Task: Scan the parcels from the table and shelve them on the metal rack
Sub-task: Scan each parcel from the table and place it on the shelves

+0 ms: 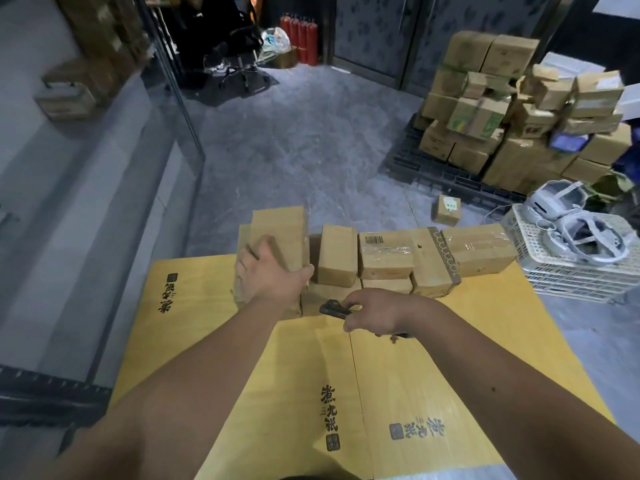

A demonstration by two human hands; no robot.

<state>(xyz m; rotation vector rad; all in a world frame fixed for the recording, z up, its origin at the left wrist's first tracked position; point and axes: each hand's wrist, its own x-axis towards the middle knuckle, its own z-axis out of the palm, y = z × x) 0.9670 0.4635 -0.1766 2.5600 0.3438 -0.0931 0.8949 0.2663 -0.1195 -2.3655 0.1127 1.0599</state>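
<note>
Several brown cardboard parcels (384, 254) stand in a row at the far edge of the table, which is covered with yellow cardboard (398, 375). My left hand (268, 275) grips the tall leftmost parcel (280, 233), fingers over its near face and thumb on its right side. My right hand (375, 313) holds a dark handheld scanner (334, 309), whose head points left toward the low parcels in front of the row. One parcel in the middle shows a barcode label (374, 240) on top.
A white plastic crate (568, 271) with grey headsets stands right of the table. Behind it is a black pallet (433, 168) stacked with many boxes. A small box (446, 210) lies on the floor. A glass partition (104, 168) runs along the left.
</note>
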